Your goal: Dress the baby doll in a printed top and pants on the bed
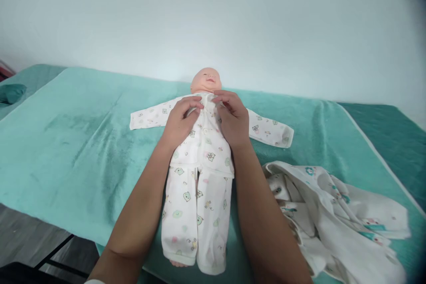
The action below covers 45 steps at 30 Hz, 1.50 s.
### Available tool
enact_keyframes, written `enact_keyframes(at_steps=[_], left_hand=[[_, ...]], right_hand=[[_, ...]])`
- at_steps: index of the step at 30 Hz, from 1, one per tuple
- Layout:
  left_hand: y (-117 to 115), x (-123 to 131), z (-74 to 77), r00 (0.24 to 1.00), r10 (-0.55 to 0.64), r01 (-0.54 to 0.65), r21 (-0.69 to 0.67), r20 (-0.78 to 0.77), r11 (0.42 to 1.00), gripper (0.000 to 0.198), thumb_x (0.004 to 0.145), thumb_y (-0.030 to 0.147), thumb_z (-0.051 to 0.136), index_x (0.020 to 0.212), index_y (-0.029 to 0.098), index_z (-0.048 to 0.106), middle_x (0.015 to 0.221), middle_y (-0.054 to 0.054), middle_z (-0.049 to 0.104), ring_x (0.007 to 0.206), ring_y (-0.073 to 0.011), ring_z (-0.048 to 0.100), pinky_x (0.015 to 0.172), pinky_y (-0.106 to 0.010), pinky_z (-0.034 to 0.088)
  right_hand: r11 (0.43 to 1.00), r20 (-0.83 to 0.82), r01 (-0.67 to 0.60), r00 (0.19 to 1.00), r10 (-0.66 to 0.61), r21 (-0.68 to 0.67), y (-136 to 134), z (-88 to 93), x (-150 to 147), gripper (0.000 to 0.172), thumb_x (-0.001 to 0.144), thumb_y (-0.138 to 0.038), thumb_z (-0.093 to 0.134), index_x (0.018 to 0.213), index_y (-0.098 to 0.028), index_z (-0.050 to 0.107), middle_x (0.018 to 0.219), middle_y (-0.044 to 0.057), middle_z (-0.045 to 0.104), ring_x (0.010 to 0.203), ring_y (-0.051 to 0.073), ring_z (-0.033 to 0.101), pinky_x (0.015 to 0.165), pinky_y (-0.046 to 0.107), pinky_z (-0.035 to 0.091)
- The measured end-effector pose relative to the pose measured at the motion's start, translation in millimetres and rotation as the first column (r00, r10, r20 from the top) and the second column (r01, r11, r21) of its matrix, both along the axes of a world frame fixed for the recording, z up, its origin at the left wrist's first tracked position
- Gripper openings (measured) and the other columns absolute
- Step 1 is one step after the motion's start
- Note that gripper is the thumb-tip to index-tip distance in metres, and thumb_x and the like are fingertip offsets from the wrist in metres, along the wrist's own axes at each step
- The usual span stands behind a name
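Note:
A baby doll (207, 80) lies on its back, head at the far end, in a white printed long-sleeved shirt (208, 153) and matching trousers (181, 213). Both sleeves stretch out to the sides. At the upper chest, my left hand (181, 117) is closed with its fingertips on the shirt's front edge, just below the neck. Opposite it, my right hand (234, 117) bends its fingers onto the other side of the front opening near the collar. The small bit of cloth between the fingertips is partly hidden. One foot shows at a trouser hem.
A teal cover (83, 142) is spread over the table under the doll. To the right lies a crumpled white printed cloth (346, 213). A pale wall (213, 17) stands behind the table, and grey floor (20, 230) shows at the lower left.

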State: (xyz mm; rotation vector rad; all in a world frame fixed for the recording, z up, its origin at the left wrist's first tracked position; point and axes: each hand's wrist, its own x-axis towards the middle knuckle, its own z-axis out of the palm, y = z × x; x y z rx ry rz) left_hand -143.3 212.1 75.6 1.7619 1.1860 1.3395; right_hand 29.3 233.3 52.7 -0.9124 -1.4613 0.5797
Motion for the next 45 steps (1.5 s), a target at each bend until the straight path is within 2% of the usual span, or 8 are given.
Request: enact_keyframes(at_steps=[5,12,21,23,27,32,37,45], left_hand=[[-7.5,-3.6,-4.5,1.0,0.0,0.0,0.028,-0.017,1.0,0.015,0.097,0.024,0.062,0.103,0.025,0.076,0.136,-0.006,0.071,0.134,-0.0224,0.06,0.12,-0.043,0.043],[-4.9,-3.4,-4.3,1.0,0.002,-0.002,0.003,0.013,1.0,0.018,0.096,0.024,0.063,0.102,0.028,0.08,0.135,-0.004,0.072,0.132,-0.0224,0.062,0.119,-0.043,0.046],[-2.3,-5.4,-6.9,0.999,-0.029,0.03,0.041,-0.023,0.999,0.023,0.098,0.025,0.061,0.109,0.031,0.081,0.136,-0.004,0.071,0.135,-0.0219,0.06,0.122,-0.045,0.043],[-2.7,-5.7,-6.4,0.998,-0.029,0.031,0.043,-0.048,0.999,0.025,0.099,0.025,0.059,0.11,0.031,0.081,0.137,-0.004,0.071,0.136,-0.0218,0.059,0.123,-0.045,0.042],[-3.8,-6.3,-4.6,0.994,-0.036,0.04,0.043,-0.103,0.998,0.029,0.101,0.023,0.054,0.112,0.032,0.08,0.141,-0.003,0.068,0.139,-0.0208,0.056,0.123,-0.044,0.042],[-4.1,-7.3,-2.8,0.977,-0.062,0.072,0.042,-0.204,0.997,0.035,0.102,0.021,0.049,0.116,0.033,0.078,0.147,-0.001,0.063,0.145,-0.0204,0.051,0.126,-0.044,0.039],[-4.4,-7.3,-2.1,0.963,-0.083,0.098,0.047,-0.256,0.994,0.036,0.104,0.022,0.046,0.119,0.032,0.077,0.151,-0.002,0.06,0.147,-0.0197,0.048,0.128,-0.043,0.035],[-4.4,-4.9,-3.9,0.993,-0.05,0.055,0.044,-0.109,0.998,0.02,0.101,0.028,0.056,0.107,0.028,0.075,0.144,-0.006,0.065,0.142,-0.0234,0.053,0.124,-0.047,0.04]], right_hand=[[1.0,-0.014,0.028,0.999,-0.029,-0.014,-3.8,2.9,-1.2,0.031,0.085,-0.008,0.053,0.075,-0.027,0.075,0.115,0.0,0.077,0.118,0.024,0.067,0.11,0.049,0.047],[1.0,-0.048,-0.011,0.999,0.011,0.017,-3.1,1.4,-0.9,0.033,0.081,-0.007,0.055,0.07,-0.029,0.079,0.11,0.0,0.079,0.112,0.022,0.07,0.106,0.046,0.051],[0.999,0.033,-0.042,0.999,0.042,-0.005,-4.1,4.4,-1.6,0.027,0.086,-0.011,0.056,0.076,-0.027,0.075,0.115,0.001,0.078,0.116,0.022,0.069,0.11,0.045,0.051],[0.999,0.01,-0.049,0.999,0.049,0.015,-3.1,3.6,-1.6,0.023,0.087,-0.012,0.057,0.086,-0.028,0.075,0.119,0.002,0.076,0.119,0.022,0.068,0.109,0.044,0.052],[0.994,0.033,-0.087,0.996,0.085,0.061,-1.5,2.4,-0.3,0.029,0.091,-0.015,0.057,0.108,-0.031,0.073,0.128,0.003,0.072,0.128,0.022,0.064,0.115,0.046,0.048],[0.998,0.123,-0.058,0.991,0.058,-0.005,-2.4,3.6,0.5,0.023,0.093,-0.019,0.055,0.098,-0.03,0.075,0.131,0.003,0.071,0.129,0.024,0.062,0.117,0.05,0.044],[0.999,0.113,-0.028,0.993,0.032,-0.039,-4.1,4.7,-1.2,0.018,0.092,-0.019,0.054,0.09,-0.027,0.069,0.13,0.003,0.07,0.129,0.024,0.06,0.116,0.05,0.043],[0.999,0.15,-0.04,0.988,0.043,-0.024,-3.4,3.6,-1.1,0.018,0.088,-0.014,0.049,0.083,-0.026,0.061,0.131,0.003,0.068,0.131,0.024,0.057,0.119,0.05,0.039]])
